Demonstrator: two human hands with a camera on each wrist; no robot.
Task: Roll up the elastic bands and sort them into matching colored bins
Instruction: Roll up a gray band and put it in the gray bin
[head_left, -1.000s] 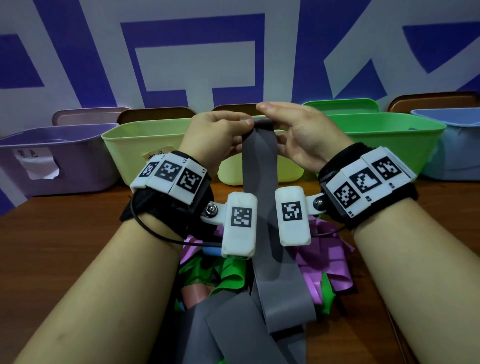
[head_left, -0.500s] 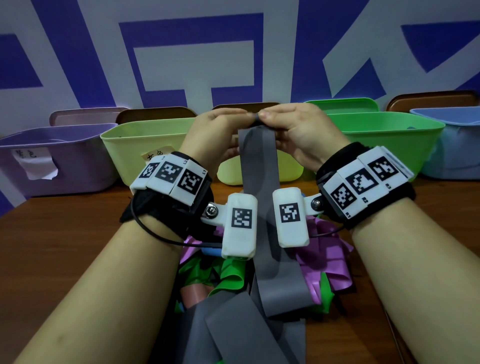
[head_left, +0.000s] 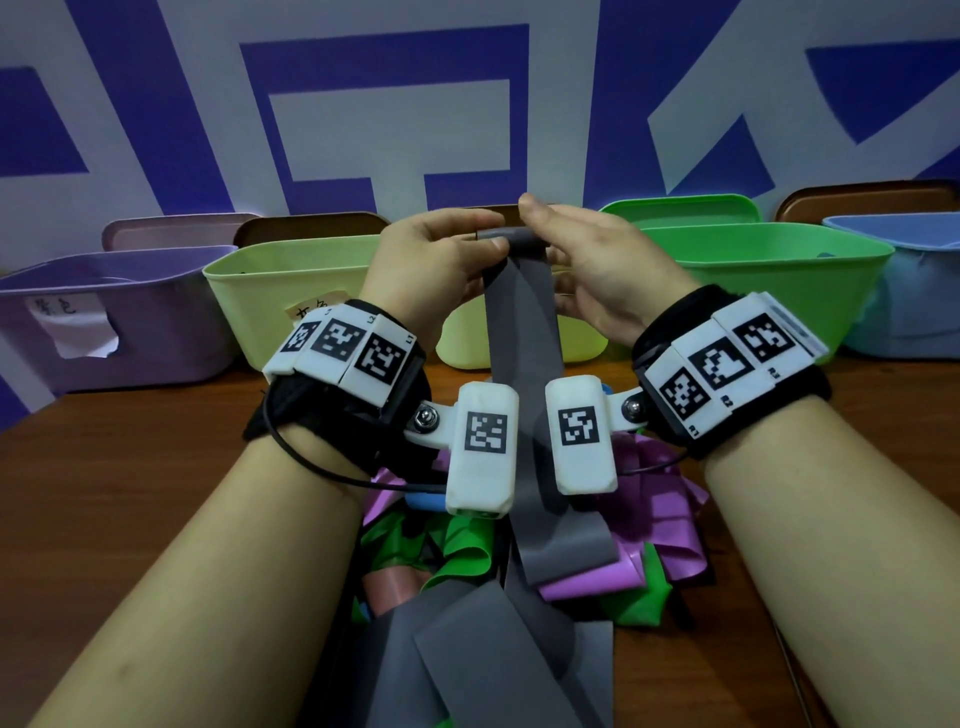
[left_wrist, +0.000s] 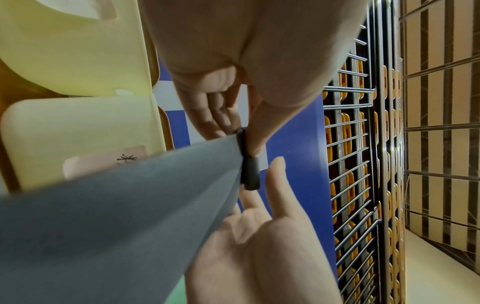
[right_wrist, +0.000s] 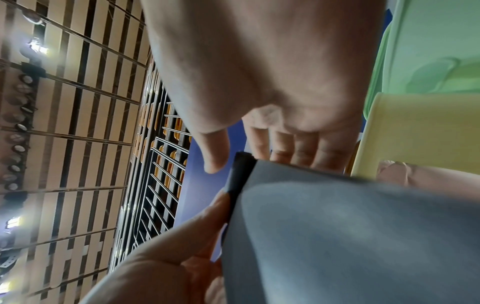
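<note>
While both hands are raised above the tabletop (head_left: 130, 493), the grey band (head_left: 524, 332) is hanging between them, its top end wound into a small tight roll (head_left: 511, 238) at fingertip height. The left hand (head_left: 431, 260) is pinching the left end of that roll, thumb on the near side and fingers curled behind it. The right hand (head_left: 597, 265) is sitting at the roll's right end with its fingers mostly straight; in the left wrist view the right thumb (left_wrist: 276, 174) is standing just clear of the roll, so it is supporting rather than clamping. From the roll the band's flat length is dropping straight down between the two wrists and the wrist cameras, then reaching the heap of loose bands (head_left: 467, 561) on the tabletop close to the person: grey, purple and green strips tangled together. Behind the hands a row of bins is standing along the far edge: a purple bin (head_left: 104, 322) at left, a yellow-green bin (head_left: 280, 301), a green bin (head_left: 769, 270), and a blue bin (head_left: 909, 291) at right. The roll is held in front of the gap between the yellow-green and green bins.
</note>
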